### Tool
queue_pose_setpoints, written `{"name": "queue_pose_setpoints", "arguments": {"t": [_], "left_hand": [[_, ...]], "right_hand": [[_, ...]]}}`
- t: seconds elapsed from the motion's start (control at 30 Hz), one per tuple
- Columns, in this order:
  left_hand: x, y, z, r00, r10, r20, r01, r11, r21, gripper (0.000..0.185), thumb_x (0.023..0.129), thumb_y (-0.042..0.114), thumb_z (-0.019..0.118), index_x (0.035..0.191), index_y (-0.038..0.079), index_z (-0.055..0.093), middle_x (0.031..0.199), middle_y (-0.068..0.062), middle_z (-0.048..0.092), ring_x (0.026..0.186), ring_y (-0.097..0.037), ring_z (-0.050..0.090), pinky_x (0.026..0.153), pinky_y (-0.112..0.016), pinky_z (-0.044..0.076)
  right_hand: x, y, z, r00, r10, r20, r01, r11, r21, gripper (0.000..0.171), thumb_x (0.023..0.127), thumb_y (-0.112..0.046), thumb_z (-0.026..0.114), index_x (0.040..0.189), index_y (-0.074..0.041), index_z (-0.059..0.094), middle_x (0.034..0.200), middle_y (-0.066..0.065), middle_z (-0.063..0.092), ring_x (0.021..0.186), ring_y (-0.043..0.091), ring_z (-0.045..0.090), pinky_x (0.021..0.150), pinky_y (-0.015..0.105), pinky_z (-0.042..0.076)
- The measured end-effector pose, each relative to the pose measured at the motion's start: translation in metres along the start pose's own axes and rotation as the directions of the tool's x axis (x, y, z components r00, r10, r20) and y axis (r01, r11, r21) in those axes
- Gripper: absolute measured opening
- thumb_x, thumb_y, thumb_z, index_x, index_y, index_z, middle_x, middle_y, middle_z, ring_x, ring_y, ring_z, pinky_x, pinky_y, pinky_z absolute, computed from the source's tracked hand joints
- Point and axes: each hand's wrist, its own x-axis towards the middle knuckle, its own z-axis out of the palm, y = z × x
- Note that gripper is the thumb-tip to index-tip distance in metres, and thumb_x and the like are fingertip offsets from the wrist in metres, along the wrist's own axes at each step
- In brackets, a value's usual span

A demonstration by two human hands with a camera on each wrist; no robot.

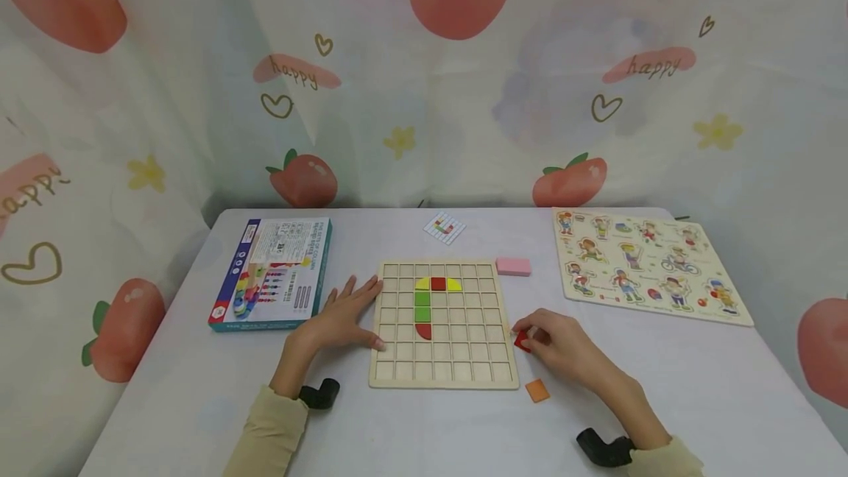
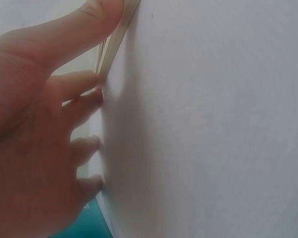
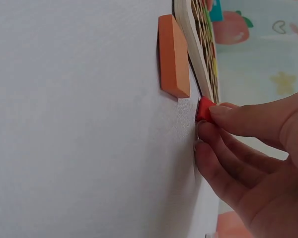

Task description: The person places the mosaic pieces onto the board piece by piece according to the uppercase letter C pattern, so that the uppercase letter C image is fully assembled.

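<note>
A wooden grid board (image 1: 444,377) lies at the table's middle, with yellow, red and green pieces (image 1: 424,299) set in its cells. My left hand (image 1: 344,315) lies flat on the table against the board's left edge (image 2: 114,39), fingers straight, thumb touching the frame. My right hand (image 1: 553,344) pinches a small red piece (image 1: 522,341) (image 3: 204,109) on the table just right of the board (image 3: 201,64). An orange square piece (image 1: 537,390) (image 3: 173,55) lies loose near the board's lower right corner.
A blue toy box (image 1: 271,271) lies at the left. A pink block (image 1: 513,266) and a small pattern card (image 1: 444,227) sit behind the board. A picture peg puzzle (image 1: 649,265) lies at the right. A strawberry-print cloth hangs behind the white table (image 1: 424,433).
</note>
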Motion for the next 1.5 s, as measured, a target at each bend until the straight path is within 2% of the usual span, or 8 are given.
{"name": "queue_pose_setpoints", "arguments": {"t": [0.23,0.4,0.5,0.73,0.87,1.2,1.4,1.5], "left_hand": [[0.002,-0.003,0.004,1.000,0.008,0.002,-0.008,1.000,-0.005,0.110,0.078,0.036,0.090,0.164,0.010,0.026,0.173,-0.008,0.017,0.160,-0.041,-0.003,0.127,-0.064,-0.004],[0.002,-0.003,0.003,1.000,0.004,0.002,-0.004,1.000,-0.001,0.110,0.078,0.037,0.090,0.164,0.010,0.026,0.173,-0.007,0.017,0.160,-0.040,-0.003,0.127,-0.063,-0.004],[0.000,-0.002,0.001,1.000,-0.001,0.002,0.001,1.000,-0.004,0.110,0.078,0.036,0.090,0.164,0.010,0.027,0.173,-0.008,0.017,0.160,-0.040,-0.003,0.127,-0.063,-0.004],[-0.001,-0.002,0.000,1.000,0.002,0.002,-0.001,1.000,-0.011,0.110,0.078,0.036,0.090,0.163,0.009,0.027,0.173,-0.009,0.017,0.160,-0.042,-0.003,0.126,-0.065,-0.004],[0.001,-0.005,0.002,1.000,0.005,0.004,-0.005,1.000,-0.012,0.110,0.078,0.037,0.090,0.164,0.009,0.027,0.173,-0.008,0.017,0.160,-0.041,-0.004,0.127,-0.064,-0.004],[0.002,-0.006,0.002,1.000,0.011,-0.003,-0.011,1.000,0.005,0.110,0.078,0.038,0.089,0.164,0.011,0.027,0.173,-0.007,0.017,0.160,-0.039,-0.004,0.127,-0.063,-0.004],[0.003,-0.008,0.004,1.000,0.011,0.000,-0.011,1.000,-0.004,0.109,0.078,0.037,0.089,0.164,0.011,0.027,0.173,-0.006,0.017,0.160,-0.039,-0.004,0.127,-0.063,-0.004],[0.003,-0.009,0.004,1.000,0.007,0.003,-0.007,1.000,-0.002,0.109,0.078,0.038,0.089,0.164,0.012,0.026,0.173,-0.005,0.016,0.160,-0.037,-0.005,0.128,-0.061,-0.004]], "right_hand": [[-0.016,0.004,-0.003,0.999,-0.035,-0.012,0.035,0.999,0.009,0.031,0.082,0.000,0.082,0.111,-0.009,0.073,0.102,-0.001,0.069,0.072,-0.003,0.049,0.062,0.020,0.049],[-0.029,-0.002,-0.005,0.998,-0.011,0.062,0.007,0.998,0.067,0.032,0.082,-0.016,0.086,0.111,-0.011,0.073,0.099,-0.004,0.066,0.071,0.000,0.049,0.060,0.018,0.046],[-0.032,-0.004,-0.003,0.993,-0.040,0.112,0.030,0.995,0.091,0.034,0.083,-0.025,0.087,0.110,-0.010,0.072,0.098,-0.004,0.061,0.071,0.002,0.049,0.060,0.018,0.045],[-0.035,-0.007,0.004,0.987,-0.111,0.117,0.102,0.991,0.081,0.019,0.083,-0.016,0.086,0.094,-0.014,0.071,0.092,-0.007,0.056,0.072,0.000,0.048,0.059,0.017,0.045],[-0.038,-0.006,0.003,0.986,-0.122,0.114,0.114,0.990,0.079,0.022,0.081,-0.019,0.088,0.092,-0.014,0.070,0.091,-0.007,0.057,0.073,-0.001,0.049,0.060,0.017,0.047],[-0.037,-0.010,0.000,0.981,-0.060,0.182,0.045,0.995,0.088,0.027,0.078,-0.011,0.089,0.092,-0.015,0.066,0.091,-0.008,0.055,0.076,0.001,0.051,0.063,0.019,0.048],[-0.032,-0.011,0.001,0.978,0.004,0.210,-0.033,0.990,0.138,0.021,0.086,-0.014,0.082,0.094,-0.015,0.062,0.079,-0.011,0.056,0.071,-0.002,0.050,0.062,0.018,0.047],[-0.029,-0.011,0.002,0.985,-0.013,0.175,-0.010,0.991,0.131,0.018,0.088,-0.015,0.081,0.093,-0.016,0.064,0.077,-0.013,0.057,0.070,-0.003,0.051,0.061,0.018,0.048]]}}
